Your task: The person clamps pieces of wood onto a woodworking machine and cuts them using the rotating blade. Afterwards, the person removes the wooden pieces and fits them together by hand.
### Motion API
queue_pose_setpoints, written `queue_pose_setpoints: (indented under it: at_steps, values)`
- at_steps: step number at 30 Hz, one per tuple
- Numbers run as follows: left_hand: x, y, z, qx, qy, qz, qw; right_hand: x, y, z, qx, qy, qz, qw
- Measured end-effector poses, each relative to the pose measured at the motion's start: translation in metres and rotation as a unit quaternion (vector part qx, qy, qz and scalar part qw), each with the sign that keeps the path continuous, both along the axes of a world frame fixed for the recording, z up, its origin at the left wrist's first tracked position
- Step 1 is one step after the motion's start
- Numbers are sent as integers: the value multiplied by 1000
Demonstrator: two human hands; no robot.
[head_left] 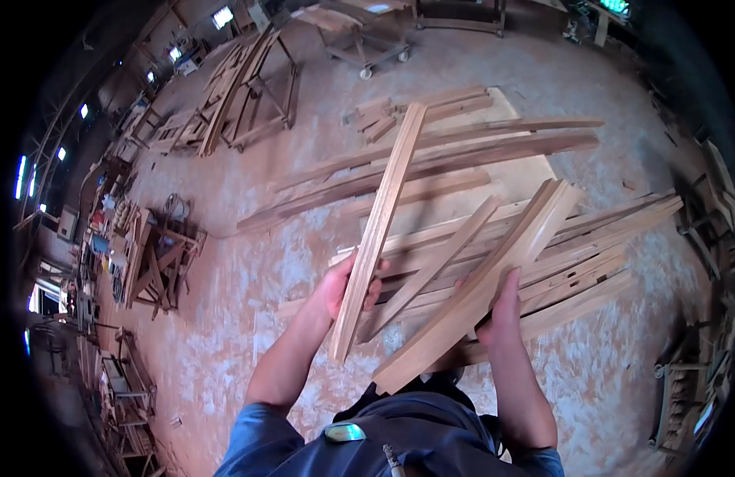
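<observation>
My left hand [347, 288] is closed around the lower part of a long, narrow wooden strip [385, 203], which slants up and away from me. With its fingers hidden under the wood, my right hand [504, 310] grips a wider, gently curved wooden board [471, 296]. That board's near end lies close to my body and its far end points up to the right. Between the two held pieces, a thinner wooden slat [439, 262] slants the same way. Beneath them lie several more wooden pieces [602, 254], one with slots cut in it.
Farther off, long curved boards [431, 171] and short offcuts [377, 127] lie on the dusty floor [224, 318]. A rack with long planks [236, 87] stands at the upper left, near a wheeled cart [363, 48]. A cluttered workbench [137, 246] is at the left.
</observation>
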State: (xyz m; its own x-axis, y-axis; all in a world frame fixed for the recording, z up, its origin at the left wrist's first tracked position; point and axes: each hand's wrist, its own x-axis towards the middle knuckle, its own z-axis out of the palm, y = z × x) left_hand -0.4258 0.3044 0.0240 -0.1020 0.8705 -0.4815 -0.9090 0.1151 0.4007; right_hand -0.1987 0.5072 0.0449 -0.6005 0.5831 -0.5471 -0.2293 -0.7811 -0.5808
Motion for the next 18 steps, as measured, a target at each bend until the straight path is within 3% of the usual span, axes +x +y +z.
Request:
queue_pose_setpoints:
  at_steps: [3, 7, 9, 11, 18]
  values:
    - [14, -1, 4, -13, 1, 12, 1000, 6, 0, -5, 2, -11, -7, 1000]
    - [32, 4, 18, -53, 151, -4, 987, 14, 2, -6, 19, -4, 6, 1000]
    - [35, 10, 22, -47, 164, 4, 985, 11, 2, 1, 12, 4, -38, 999]
    - [41, 11, 24, -46, 138, 20, 989, 14, 0, 18, -17, -8, -54, 998]
    - [38, 31, 45, 37, 43, 51, 997, 29, 12, -9, 21, 68, 19, 997]
